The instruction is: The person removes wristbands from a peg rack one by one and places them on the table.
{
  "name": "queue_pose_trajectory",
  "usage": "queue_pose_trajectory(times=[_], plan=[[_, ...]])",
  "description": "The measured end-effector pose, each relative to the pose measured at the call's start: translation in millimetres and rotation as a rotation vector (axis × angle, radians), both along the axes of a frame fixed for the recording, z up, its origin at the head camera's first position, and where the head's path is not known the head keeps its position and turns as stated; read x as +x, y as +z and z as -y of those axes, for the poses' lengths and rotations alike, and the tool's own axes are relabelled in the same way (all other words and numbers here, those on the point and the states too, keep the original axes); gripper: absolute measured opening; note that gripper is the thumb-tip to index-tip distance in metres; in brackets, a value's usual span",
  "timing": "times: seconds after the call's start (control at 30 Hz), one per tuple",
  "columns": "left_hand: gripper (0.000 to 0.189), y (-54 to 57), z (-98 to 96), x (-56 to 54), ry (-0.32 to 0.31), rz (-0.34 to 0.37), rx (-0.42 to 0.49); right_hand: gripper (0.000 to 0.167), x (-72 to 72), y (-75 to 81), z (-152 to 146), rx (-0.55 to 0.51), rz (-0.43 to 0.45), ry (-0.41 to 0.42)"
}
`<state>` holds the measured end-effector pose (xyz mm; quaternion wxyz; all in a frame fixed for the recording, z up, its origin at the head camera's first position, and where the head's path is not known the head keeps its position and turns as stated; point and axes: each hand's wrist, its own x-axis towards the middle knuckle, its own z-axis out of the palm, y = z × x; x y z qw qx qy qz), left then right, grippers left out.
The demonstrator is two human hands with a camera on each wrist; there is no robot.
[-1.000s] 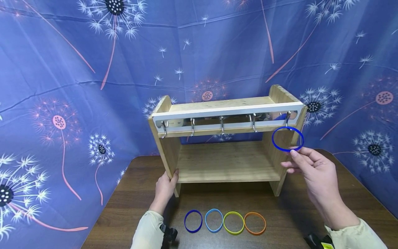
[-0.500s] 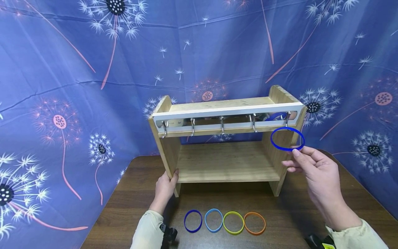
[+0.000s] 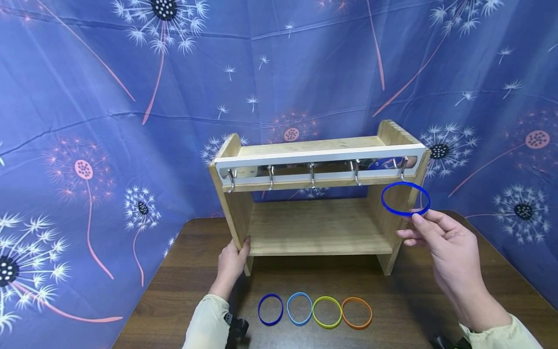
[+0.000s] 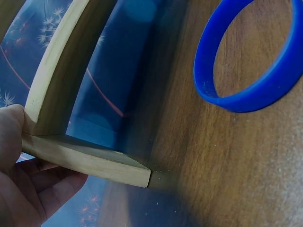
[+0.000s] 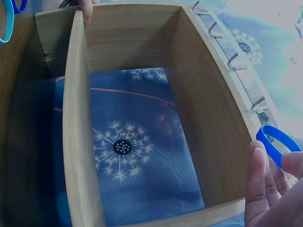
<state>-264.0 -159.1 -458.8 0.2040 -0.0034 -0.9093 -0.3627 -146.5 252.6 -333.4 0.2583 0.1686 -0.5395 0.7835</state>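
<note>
My right hand (image 3: pixel 453 259) pinches a blue wristband (image 3: pixel 383 198) between thumb and fingers. The band is held up flat, its far edge just below the rightmost hook (image 3: pixel 403 169) in the head view. That hook belongs to a white rail (image 3: pixel 287 158) with several metal hooks, fixed along the upper front of a small wooden shelf (image 3: pixel 318 228). Low on the shelf's left side, my left hand (image 3: pixel 231 269) grips the side panel; its fingers (image 4: pixel 61 189) show under the wood in the left wrist view.
On the brown table (image 3: pixel 174 291) in front of the shelf, a dark blue wristband (image 3: pixel 259 315), a light blue one (image 3: pixel 288 310), a yellow one (image 3: pixel 315 316) and an orange one (image 3: pixel 371 315) lie in a row. A blue dandelion-print cloth (image 3: pixel 261 72) hangs behind.
My right hand with the blue wristband has shifted slightly right and down, and the band's far edge now sits lower against the hook. The left hand keeps its grip.
</note>
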Motion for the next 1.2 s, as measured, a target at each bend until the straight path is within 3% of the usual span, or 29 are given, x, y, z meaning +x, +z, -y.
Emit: queue_pose_trajectory(times=[0.53, 0.7, 1.2], plan=[[0.029, -0.7, -0.7, -1.0, 0.002, -0.006, -0.005, 0.020, 8.5, -12.0, -2.0, 0.054, 0.031, -0.026], [0.029, -1.2, -0.8, -1.2, 0.003, -0.008, -0.001, 0.019, 9.2, -17.2, -3.3, 0.066, 0.020, -0.001], [0.028, -0.9, -0.3, -0.3, 0.001, 0.005, -0.009, 0.020, 17.4, -36.1, -6.9, 0.108, 0.128, -0.035]])
